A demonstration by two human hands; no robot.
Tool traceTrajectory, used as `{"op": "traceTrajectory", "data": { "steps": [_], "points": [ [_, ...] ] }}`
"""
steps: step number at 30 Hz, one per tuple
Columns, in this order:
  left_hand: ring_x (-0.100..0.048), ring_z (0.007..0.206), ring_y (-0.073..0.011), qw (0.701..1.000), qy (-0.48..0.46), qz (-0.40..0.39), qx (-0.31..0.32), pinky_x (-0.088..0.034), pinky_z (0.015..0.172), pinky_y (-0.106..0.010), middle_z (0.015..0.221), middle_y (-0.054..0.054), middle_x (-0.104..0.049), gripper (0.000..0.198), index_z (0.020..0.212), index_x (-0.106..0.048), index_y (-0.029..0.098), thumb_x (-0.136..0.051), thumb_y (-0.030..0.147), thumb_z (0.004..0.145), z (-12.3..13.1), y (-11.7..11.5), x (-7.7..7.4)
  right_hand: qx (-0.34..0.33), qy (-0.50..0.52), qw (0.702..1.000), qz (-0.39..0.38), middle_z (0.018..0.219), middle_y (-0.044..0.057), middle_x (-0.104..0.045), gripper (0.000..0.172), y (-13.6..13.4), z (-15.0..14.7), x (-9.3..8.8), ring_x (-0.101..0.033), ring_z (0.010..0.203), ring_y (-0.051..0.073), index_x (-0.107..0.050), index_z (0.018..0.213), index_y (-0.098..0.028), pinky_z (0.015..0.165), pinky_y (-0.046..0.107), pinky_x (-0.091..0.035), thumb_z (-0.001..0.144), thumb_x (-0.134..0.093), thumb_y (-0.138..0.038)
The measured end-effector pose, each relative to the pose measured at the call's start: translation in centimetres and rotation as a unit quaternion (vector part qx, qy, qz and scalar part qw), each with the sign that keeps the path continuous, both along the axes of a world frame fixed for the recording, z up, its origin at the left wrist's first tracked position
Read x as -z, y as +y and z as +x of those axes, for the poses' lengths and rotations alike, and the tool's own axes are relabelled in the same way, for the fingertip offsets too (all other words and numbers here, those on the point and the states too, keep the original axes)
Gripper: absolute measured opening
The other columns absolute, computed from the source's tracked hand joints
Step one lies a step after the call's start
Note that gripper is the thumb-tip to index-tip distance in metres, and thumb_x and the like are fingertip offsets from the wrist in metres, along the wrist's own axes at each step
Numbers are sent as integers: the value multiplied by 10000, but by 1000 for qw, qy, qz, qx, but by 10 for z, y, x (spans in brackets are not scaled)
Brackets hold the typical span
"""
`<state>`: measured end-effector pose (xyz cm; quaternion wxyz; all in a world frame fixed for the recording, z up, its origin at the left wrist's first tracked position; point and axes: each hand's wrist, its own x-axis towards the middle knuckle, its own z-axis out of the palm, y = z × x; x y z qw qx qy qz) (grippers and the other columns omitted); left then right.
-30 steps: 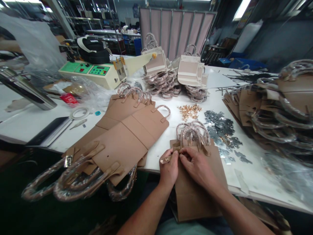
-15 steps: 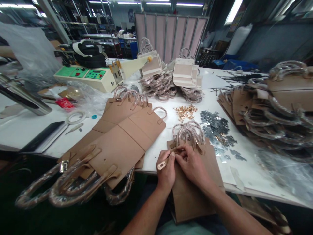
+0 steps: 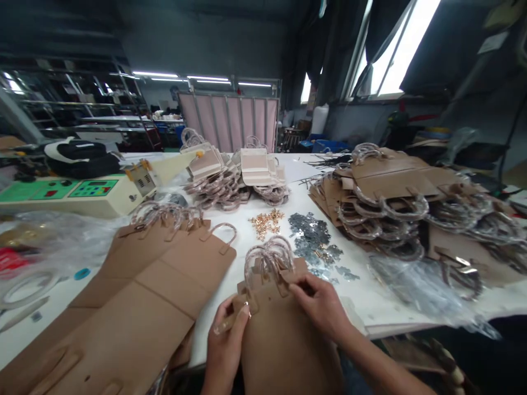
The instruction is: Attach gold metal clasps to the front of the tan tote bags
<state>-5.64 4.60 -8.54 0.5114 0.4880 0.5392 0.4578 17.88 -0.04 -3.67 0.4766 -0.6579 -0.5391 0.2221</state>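
A brown bag panel [image 3: 284, 340] lies in front of me at the table edge, with plastic-wrapped handles [image 3: 269, 255] at its top and a small hole below them. My left hand [image 3: 226, 340] is closed at the panel's left side, around a short brown strap [image 3: 224, 325] with a pale end; a small shiny metal piece shows at the thumb. My right hand [image 3: 323, 307] pinches the brown material at the panel's upper right, beside a handle tab. Beyond the handles lie small gold fittings [image 3: 267, 223] and a heap of dark flat metal plates [image 3: 310, 233].
Brown bag panels [image 3: 164, 274] overlap on the left. A tall stack of brown bag pieces [image 3: 382, 175] stands at right, near clear plastic [image 3: 424, 291]. Pale bag pieces [image 3: 254, 167] are piled at the back. A machine with a green panel [image 3: 74, 192] sits at far left.
My view has swung up and to the right. My hands have moved apart: the left keeps the strap at the panel's left side, while the right has shifted to the upper right corner.
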Motion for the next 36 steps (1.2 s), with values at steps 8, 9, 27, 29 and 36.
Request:
{"op": "traceTrajectory", "data": {
  "steps": [8, 9, 27, 29, 36],
  "points": [
    [-542, 1282, -382, 874, 326, 353, -73, -517, 1023, -595, 1378, -185, -560, 670, 1454, -471, 183, -688, 452, 880, 6, -12, -8, 179, -212, 953, -122, 1079, 72, -709, 341, 46, 164, 45, -661, 867, 221, -768, 1115, -259, 707, 298, -434, 852, -672, -453],
    [-537, 1288, -373, 849, 345, 394, -68, -506, 1039, -587, 1378, -187, -557, 647, 1469, -453, 182, -684, 392, 902, 9, -16, -16, 169, -218, 952, -131, 1061, 63, -707, 337, 50, 168, 49, -660, 867, 221, -778, 1097, -279, 684, 291, -413, 836, -696, -475],
    [-555, 1182, -268, 628, 508, 426, 408, -419, 1012, -452, 1150, -62, -709, 127, 1037, -709, 210, -625, 254, 952, 91, 53, -96, -102, 43, 994, -12, 907, 30, -700, 161, -42, 27, 25, -668, 896, 217, -766, 913, -257, 810, 316, -513, 920, -671, -388],
    [-555, 1143, -267, 602, 521, 437, 418, -394, 970, -456, 1091, -56, -713, 123, 970, -719, 219, -627, 301, 966, 94, 55, -100, -71, -43, 997, -1, 896, 33, -692, 176, -45, 22, 36, -668, 902, 224, -801, 960, -302, 816, 328, -509, 949, -647, -386],
    [-557, 1034, -251, 509, 532, 484, 472, -347, 901, -448, 1011, -46, -732, 153, 893, -733, 210, -634, 308, 955, 106, 52, -110, -94, -124, 988, 4, 1106, 13, -764, 305, -47, 14, 33, -726, 977, 215, -757, 1163, -325, 868, 312, -531, 976, -530, -246]
  ]
}}
